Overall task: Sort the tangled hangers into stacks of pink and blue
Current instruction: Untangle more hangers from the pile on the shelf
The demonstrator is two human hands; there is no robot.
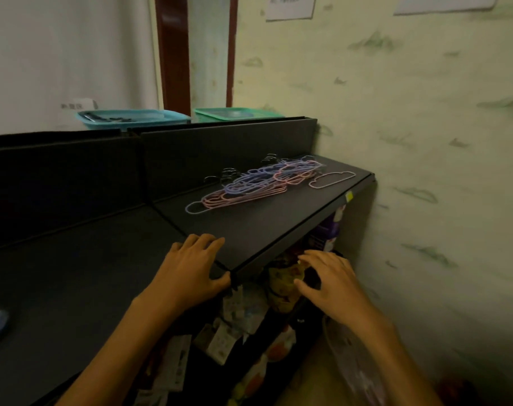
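The left hand [190,268] lies flat on the near edge of the dark counter [264,227], its fingers [202,243] straight and slightly spread, thumb hooked at the counter's front corner, holding nothing. The right hand [331,279] hovers off the counter's edge, below its top surface, fingers relaxed and loosely spread, also empty.

The tangled hangers [249,186] lie well beyond both sets of fingertips, farther back on the counter and toward the wall. Pink and blue wires are interlaced in one heap, with dark metal hooks poking out at its far side. One pink hanger [331,179] lies apart, just to the right of the heap. No sorted stacks are visible yet, so the task looks to be at its start.

The main risk seems to be the tangle itself: pulling a single hanger by its end would probably drag neighbours along, since hooks and loops appear caught in each other, and the heap could slide toward the counter's right edge and drop onto the cluttered shelf below [281,285]. The picture is dim and soft, so pale pink and pale blue could be confused when picking by colour.
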